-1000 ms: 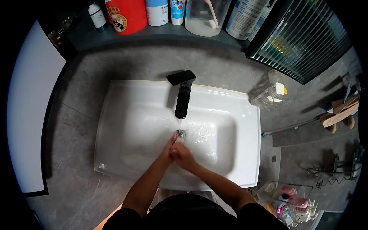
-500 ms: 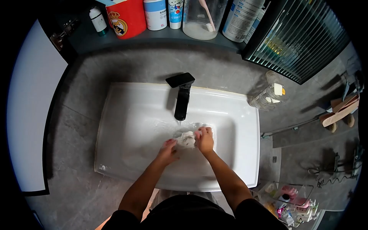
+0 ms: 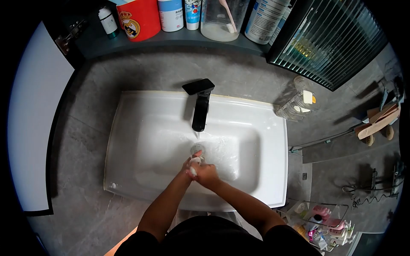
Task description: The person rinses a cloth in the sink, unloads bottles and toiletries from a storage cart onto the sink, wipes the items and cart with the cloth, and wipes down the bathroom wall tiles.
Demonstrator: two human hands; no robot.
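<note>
My left hand and my right hand are pressed together low over the white sink. Between them they grip a small wet white cloth, bunched up, with bits of it showing among the fingers. Water runs from the black faucet just above and beyond the hands, and the round drain lies right past my fingertips. Ripples of water show on the basin floor to the right of the hands.
Over the sink, a shelf holds a red container, a toothpaste tube and a clear cup with a toothbrush. A clear bottle stands right of the sink. Several toiletries fill a rack at lower right.
Half a second ago the hands were apart with the white cloth spread between them. Now they have come together, and the cloth is squeezed into a bunch nearer to me.
</note>
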